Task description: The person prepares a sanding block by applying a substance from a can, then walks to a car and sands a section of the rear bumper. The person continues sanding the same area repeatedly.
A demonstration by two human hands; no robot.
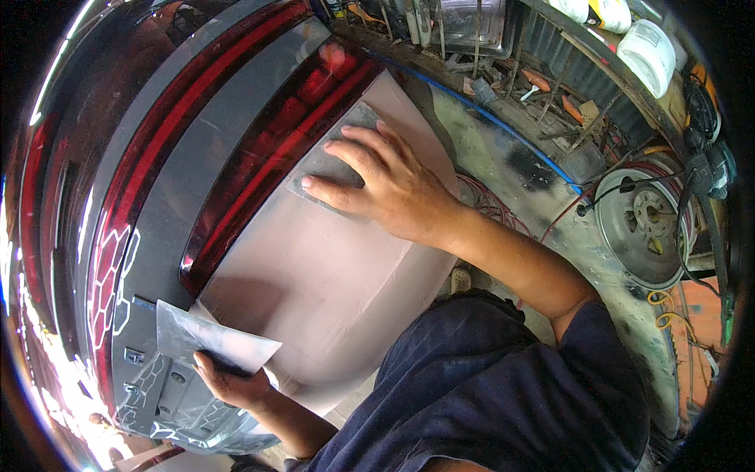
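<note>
My right hand point(389, 177) presses down, fingers spread and slightly bent, on a dark grey piece of sandpaper point(334, 169). The sandpaper lies against the pinkish, matt-coated car panel point(330, 259), right beside the red tail light point(259, 185). My left hand point(232, 381) pinches the lower edge of a stiff-looking, flat grey-white sheet point(212, 338). That sheet is held up over the panel's lower left corner, near the dark rear of the car. What the sheet is made of I cannot make out, and the fingers behind it are partly hidden.
A wheel rim point(645, 228) lies on the right, with cables and hoses around it. A blue hose point(503, 118) runs along the floor edge. Tools and scrap fill the back, below a shelf with a white tub point(646, 57).
</note>
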